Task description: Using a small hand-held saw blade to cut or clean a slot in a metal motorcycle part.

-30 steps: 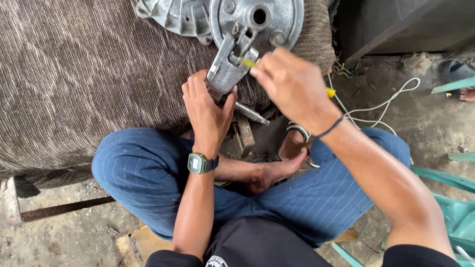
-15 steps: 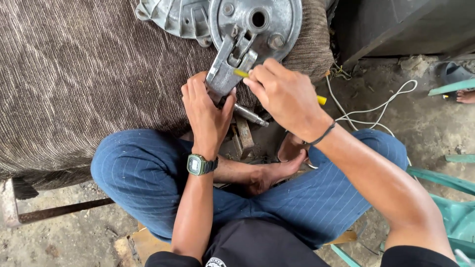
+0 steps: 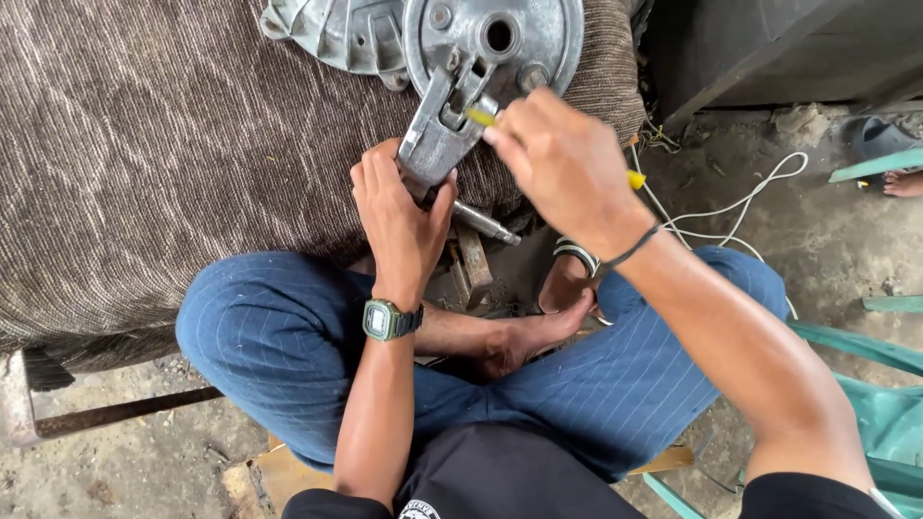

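The left hand (image 3: 402, 226) is gripping the lower end of a grey metal lever (image 3: 437, 130), fingers wrapped around it, steadying it at the near edge of a brown ribbed cushion (image 3: 163, 144). The right hand (image 3: 567, 168) is closed around a yellow-handled tool (image 3: 481, 117), its tip reaching into the slot at the lever's upper end, the handle's butt poking out behind the wrist. The lever is lying across a round metal plate (image 3: 510, 38) at the cushion's far edge, with a second casting (image 3: 336, 34) just beside it on the left. A short steel shaft (image 3: 486, 223) is sticking out below the left hand, over the person's crossed legs. By the look of it, the work is midway: the lever is still joined to the plate and the tool is engaged there, nothing yet lying loose. Whether the tip is seated on a fastener cannot be told.
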